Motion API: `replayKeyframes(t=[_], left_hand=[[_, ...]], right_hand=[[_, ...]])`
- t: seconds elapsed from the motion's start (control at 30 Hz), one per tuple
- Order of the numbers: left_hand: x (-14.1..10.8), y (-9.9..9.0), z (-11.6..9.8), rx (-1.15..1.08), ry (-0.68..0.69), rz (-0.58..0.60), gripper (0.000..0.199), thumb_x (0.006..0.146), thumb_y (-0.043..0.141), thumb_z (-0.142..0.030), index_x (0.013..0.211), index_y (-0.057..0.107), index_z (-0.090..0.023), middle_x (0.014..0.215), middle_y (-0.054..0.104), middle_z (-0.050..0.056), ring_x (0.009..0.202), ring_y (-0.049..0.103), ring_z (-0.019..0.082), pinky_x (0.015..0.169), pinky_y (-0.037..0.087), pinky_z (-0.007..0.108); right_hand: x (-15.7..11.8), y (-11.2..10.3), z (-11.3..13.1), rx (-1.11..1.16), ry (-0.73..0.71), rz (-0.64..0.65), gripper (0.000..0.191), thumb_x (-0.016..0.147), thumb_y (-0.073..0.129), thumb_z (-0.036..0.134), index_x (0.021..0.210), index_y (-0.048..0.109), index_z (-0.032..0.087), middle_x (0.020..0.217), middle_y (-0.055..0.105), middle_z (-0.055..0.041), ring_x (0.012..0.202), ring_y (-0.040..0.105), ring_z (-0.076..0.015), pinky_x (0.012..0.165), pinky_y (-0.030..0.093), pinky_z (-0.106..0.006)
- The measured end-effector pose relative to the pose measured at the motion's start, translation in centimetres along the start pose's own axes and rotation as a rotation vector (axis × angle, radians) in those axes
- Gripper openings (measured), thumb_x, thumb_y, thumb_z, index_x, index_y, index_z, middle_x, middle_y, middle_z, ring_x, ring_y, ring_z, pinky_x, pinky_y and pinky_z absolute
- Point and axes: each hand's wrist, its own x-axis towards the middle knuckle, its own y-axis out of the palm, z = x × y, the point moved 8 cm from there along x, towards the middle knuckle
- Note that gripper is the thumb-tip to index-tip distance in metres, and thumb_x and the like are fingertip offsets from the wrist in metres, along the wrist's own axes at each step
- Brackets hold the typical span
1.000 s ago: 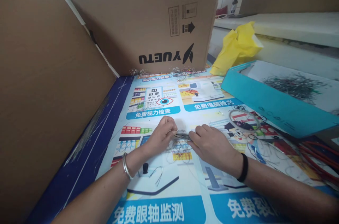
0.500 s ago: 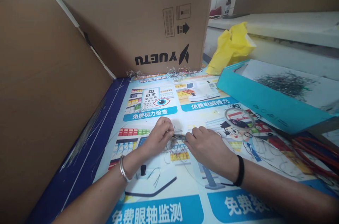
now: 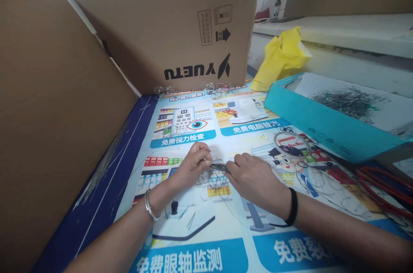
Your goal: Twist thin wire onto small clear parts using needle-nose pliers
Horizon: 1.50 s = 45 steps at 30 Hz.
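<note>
My right hand (image 3: 254, 178), with a black band at its wrist, is closed round a small pair of pliers (image 3: 218, 167) whose jaws point left. My left hand (image 3: 194, 164), a silver bangle at the wrist, pinches at the tip of those jaws; what lies between its fingers is too small to make out. Thin wire (image 3: 219, 187) lies in loose loops on the printed sheet (image 3: 226, 217) below both hands.
Cardboard panels (image 3: 155, 27) stand at the left and back. On the right are a turquoise box (image 3: 322, 118) holding a dark wire heap (image 3: 350, 103), a yellow bag (image 3: 280, 57), a wire coil (image 3: 292, 144) and red cords (image 3: 383, 191).
The fingers of my left hand have shifted slightly at the pliers' tip. My right hand and the pliers have barely moved.
</note>
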Motion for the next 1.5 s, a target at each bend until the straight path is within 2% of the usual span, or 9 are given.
replayKeyframes(t=[0.5,0.77,1.0,1.27,1.5], left_hand=[[-0.1,0.1,0.4,-0.07,-0.002,0.04,0.017,0.09,0.047,-0.026,0.077,0.054,-0.018,0.096,0.042,0.005,0.099,0.044,0.019,0.091,0.038,0.033],[-0.1,0.3,0.7,-0.066,-0.034,0.105,0.023,0.09,0.047,-0.035,0.078,0.055,-0.017,0.098,0.043,0.006,0.101,0.044,0.019,0.092,0.037,0.032],[0.0,0.6,0.2,-0.066,0.007,0.162,0.026,0.091,0.043,-0.038,0.078,0.054,-0.018,0.097,0.043,0.006,0.1,0.043,0.02,0.093,0.036,0.034],[0.1,0.7,-0.2,-0.076,0.028,0.185,0.024,0.092,0.042,-0.035,0.077,0.051,-0.018,0.09,0.045,0.005,0.094,0.044,0.019,0.088,0.037,0.033],[-0.2,0.6,0.4,-0.101,-0.074,0.17,0.016,0.091,0.043,-0.025,0.079,0.05,-0.017,0.083,0.048,0.002,0.08,0.045,0.015,0.077,0.038,0.028]], right_hand=[[0.2,0.4,-0.4,0.031,-0.035,0.077,0.015,0.087,0.05,0.031,0.082,0.058,0.02,0.079,0.057,-0.0049,0.074,0.049,-0.0194,0.059,0.024,-0.029],[0.0,0.7,-0.6,0.046,-0.067,0.102,0.017,0.089,0.045,0.032,0.086,0.057,0.02,0.08,0.056,-0.0052,0.075,0.048,-0.0193,0.059,0.024,-0.029],[0.0,0.9,-0.5,0.07,-0.078,0.131,0.017,0.088,0.046,0.033,0.086,0.056,0.02,0.081,0.056,-0.0047,0.073,0.049,-0.0187,0.057,0.022,-0.029],[0.0,1.4,-0.6,0.083,-0.042,0.151,0.017,0.089,0.044,0.033,0.087,0.055,0.021,0.081,0.057,-0.0041,0.071,0.051,-0.0178,0.056,0.021,-0.029],[0.0,1.0,-0.8,0.068,-0.061,0.132,0.017,0.088,0.045,0.033,0.085,0.056,0.02,0.081,0.056,-0.0045,0.074,0.05,-0.0183,0.058,0.024,-0.029]])
